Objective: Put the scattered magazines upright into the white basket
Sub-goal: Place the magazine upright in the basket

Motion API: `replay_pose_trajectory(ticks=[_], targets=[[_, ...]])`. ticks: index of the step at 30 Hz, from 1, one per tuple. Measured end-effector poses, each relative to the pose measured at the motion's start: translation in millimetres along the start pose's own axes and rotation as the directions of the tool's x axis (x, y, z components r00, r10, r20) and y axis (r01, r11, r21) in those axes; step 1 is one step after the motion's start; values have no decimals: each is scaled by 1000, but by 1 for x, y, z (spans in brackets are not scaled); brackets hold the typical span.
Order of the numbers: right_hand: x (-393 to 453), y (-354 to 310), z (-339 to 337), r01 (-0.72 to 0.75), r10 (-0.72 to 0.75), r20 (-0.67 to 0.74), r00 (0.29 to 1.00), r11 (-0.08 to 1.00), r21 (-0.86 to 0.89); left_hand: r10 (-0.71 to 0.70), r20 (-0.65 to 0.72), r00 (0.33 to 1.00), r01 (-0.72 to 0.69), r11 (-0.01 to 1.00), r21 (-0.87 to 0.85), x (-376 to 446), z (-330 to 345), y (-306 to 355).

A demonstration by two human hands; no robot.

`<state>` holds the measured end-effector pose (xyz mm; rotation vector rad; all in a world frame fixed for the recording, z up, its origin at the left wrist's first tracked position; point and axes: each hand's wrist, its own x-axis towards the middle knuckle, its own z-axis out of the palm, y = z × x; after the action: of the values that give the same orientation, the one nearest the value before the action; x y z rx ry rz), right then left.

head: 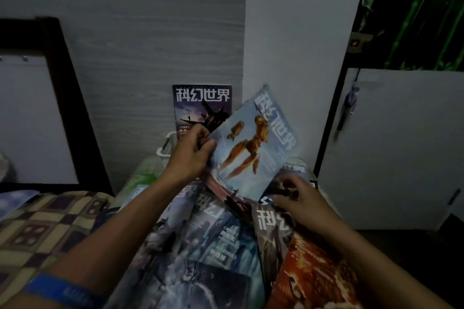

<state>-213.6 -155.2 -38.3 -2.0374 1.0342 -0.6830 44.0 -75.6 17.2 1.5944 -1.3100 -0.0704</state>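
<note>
The left hand (pixel 193 150) has its grip closed on the left edge of a light blue magazine (pixel 251 148), thumb on the cover, fingers curled behind. This magazine is lifted and tilted to the right, its cover showing an orange figure. Just beyond the left grip stands the white basket (pixel 167 145), only partly visible, with a purple magazine (pixel 200 105) upright in it against the grey wall panel (pixel 150 57). The right hand (pixel 303 203) rests on the scattered magazines (pixel 213 238) below the lifted one, fingers loosely bent; whether its grip holds one cannot be told. Nearest the right wrist lies a red-orange magazine (pixel 316 281). Left of the left forearm lies a checked blanket (pixel 45 223).
</note>
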Motion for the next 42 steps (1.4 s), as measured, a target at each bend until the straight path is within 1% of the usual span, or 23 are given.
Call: replay_pose_trajectory(ticks=[1, 2, 3, 4, 6, 8, 9, 11, 13, 15, 17, 19, 20, 22, 24, 27, 29, 31, 33, 35, 37, 40, 42], targets=[[7, -8, 4, -45, 50, -26, 998, 986, 163, -7, -41, 999, 3, 997, -76, -3, -8, -2], [14, -17, 8, -89, 105, -36, 994, 948, 305, -16, -68, 998, 5, 987, -163, -7, -15, -6], [23, -26, 12, -119, 150, -46, 988, 907, 403, -25, -81, 996, 4, 968, -252, -11, -19, -8], [32, -35, 15, -120, 168, -63, 984, 876, 468, -34, -82, 996, 4, 941, -338, -16, -22, -12], [49, -49, 22, -56, 130, -99, 987, 842, 537, -66, -63, 996, 29, 886, -463, -22, -26, -20], [61, -61, 29, 18, 70, -137, 988, 830, 557, -93, -45, 995, 59, 870, -489, -22, -32, -28], [66, -66, 32, 46, 46, -150, 988, 828, 559, -103, -52, 993, 67, 883, -465, -21, -35, -33], [76, -75, 37, 94, -7, -162, 987, 842, 531, -110, -119, 987, 66, 944, -323, -15, -40, -43], [90, -83, 41, 155, -74, -191, 979, 879, 451, -114, -180, 977, 78, 978, -196, -5, -42, -54], [113, -95, 40, 206, -105, -279, 955, 909, 363, -133, -225, 965, 100, 983, -153, 16, -46, -58], [145, -112, 35, 256, -137, -379, 915, 924, 284, -117, -269, 956, 92, 991, -102, 51, -53, -60], [178, -129, 29, 283, -161, -421, 893, 927, 245, -124, -279, 952, 106, 991, -77, 88, -60, -63], [192, -134, 27, 269, -148, -420, 895, 931, 245, -152, -279, 948, 133, 987, -86, 102, -61, -65], [222, -133, 34, 196, -85, -415, 906, 953, 233, -210, -289, 934, 191, 977, -93, 123, -56, -79], [242, -121, 51, 122, -36, -417, 908, 976, 181, -252, -298, 921, 251, 967, -41, 130, -42, -98], [259, -95, 80, 52, 1, -389, 921, 990, 128, -351, -290, 890, 368, 930, 3, 132, -22, -129], [266, -77, 94, 10, 33, -365, 930, 993, 114, -379, -268, 886, 414, 906, 85, 133, -13, -148], [270, -64, 98, -29, 71, -332, 941, 991, 130, -382, -238, 893, 421, 895, 145, 132, -8, -160], [274, -56, 98, -56, 96, -305, 947, 989, 138, -358, -210, 910, 398, 896, 197, 133, -4, -168], [279, -54, 95, -77, 111, -293, 950, 989, 126, -346, -209, 915, 393, 882, 259, 136, -2, -171], [284, -55, 95, -95, 130, -287, 949, 987, 131, -356, -248, 901, 417, 868, 269, 141, -1, -172], [284, -55, 94, -103, 143, -294, 945, 983, 149, -355, -341, 871, 443, 866, 230, 139, 0, -168], [271, -52, 87, -97, 136, -285, 949, 984, 146, -315, -383, 868, 416, 883, 217, 131, -3, -159]])
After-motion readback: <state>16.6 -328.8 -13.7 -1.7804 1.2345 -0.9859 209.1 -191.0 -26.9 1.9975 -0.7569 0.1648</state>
